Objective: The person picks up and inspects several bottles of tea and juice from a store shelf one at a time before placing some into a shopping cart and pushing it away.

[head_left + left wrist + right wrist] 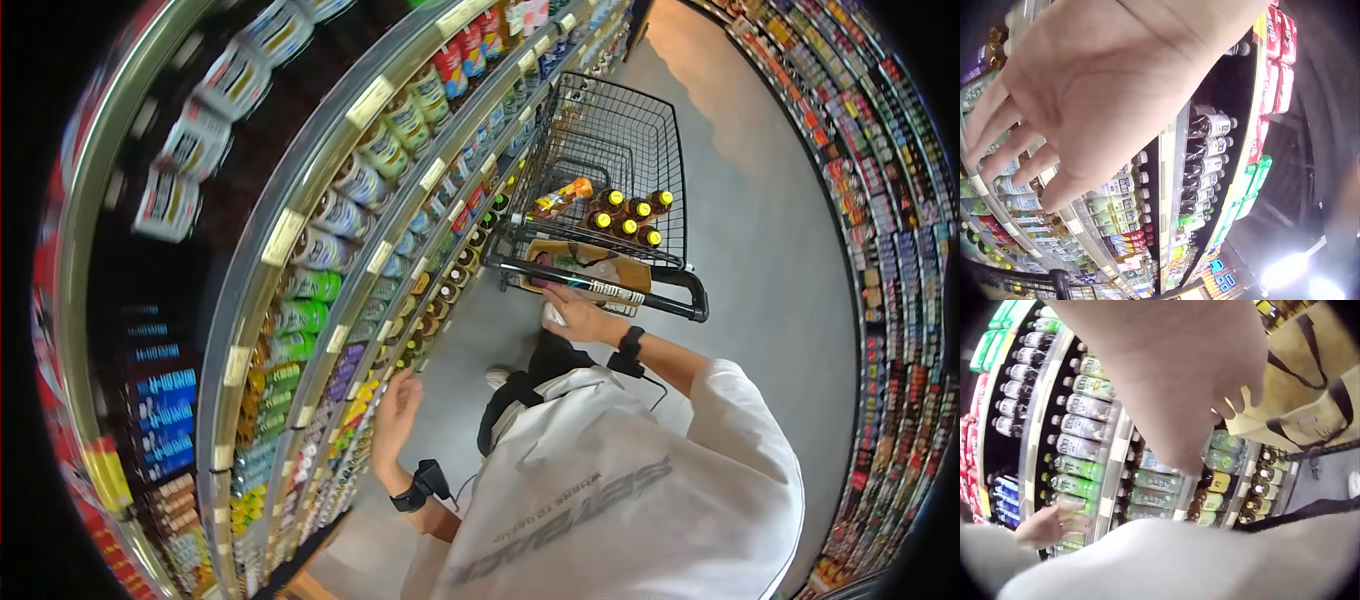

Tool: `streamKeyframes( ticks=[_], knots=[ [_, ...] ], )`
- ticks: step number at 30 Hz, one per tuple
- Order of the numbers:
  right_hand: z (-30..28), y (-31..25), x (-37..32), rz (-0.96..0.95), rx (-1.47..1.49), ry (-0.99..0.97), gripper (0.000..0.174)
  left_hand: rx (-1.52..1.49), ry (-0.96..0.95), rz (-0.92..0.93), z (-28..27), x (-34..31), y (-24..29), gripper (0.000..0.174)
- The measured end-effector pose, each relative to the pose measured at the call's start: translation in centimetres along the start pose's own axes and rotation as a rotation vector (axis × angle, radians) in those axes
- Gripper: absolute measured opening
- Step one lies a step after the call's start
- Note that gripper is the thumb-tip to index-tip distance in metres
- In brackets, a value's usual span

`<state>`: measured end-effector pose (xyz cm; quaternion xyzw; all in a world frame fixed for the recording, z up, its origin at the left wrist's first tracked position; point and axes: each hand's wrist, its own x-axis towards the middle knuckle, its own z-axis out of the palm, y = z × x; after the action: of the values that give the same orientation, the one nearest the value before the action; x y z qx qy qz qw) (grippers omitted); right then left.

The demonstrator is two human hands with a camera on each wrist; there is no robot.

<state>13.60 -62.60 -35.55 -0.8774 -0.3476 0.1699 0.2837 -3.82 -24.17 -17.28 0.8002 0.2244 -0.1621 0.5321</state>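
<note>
Fingers (997,142) of the left hand (395,408) are spread and empty, I see, near the green bottles (287,347) at its ten o'clock, while the right hand (580,315) lies on the cart handle (662,299), and I cannot tell its grip.

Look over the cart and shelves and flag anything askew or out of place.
One orange bottle lies on its side in the cart, while the yellow-capped bottles beside it stand upright. The shelves look orderly.
</note>
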Motion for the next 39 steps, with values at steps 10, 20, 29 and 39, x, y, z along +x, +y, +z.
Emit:
streamKeyframes(
  ticks=[10, 20, 29, 39],
  knots=[
    [5.1, 4.4, 1.1, 0.749, 0.291, -0.396, 0.069, -0.046, 0.041, -0.085, -1.4, -5.7, -6.2, 0.047],
    [20.1, 21.2, 5.8, 0.303, -0.239, 0.022, 0.036, -0.008, 0.173, -0.198, 0.5, -8.8, -9.8, 0.047],
    [24.4, 25.1, 13.4, 0.399, -0.339, -0.259, 0.037, -0.082, 0.216, -0.495, 3.9, -10.5, -10.3, 0.050],
    [24.8, 25.0, 15.2, 0.376, -0.357, -0.385, 0.044, -0.055, 0.189, -0.567, 3.9, -9.0, -9.8, 0.046]
  ],
)
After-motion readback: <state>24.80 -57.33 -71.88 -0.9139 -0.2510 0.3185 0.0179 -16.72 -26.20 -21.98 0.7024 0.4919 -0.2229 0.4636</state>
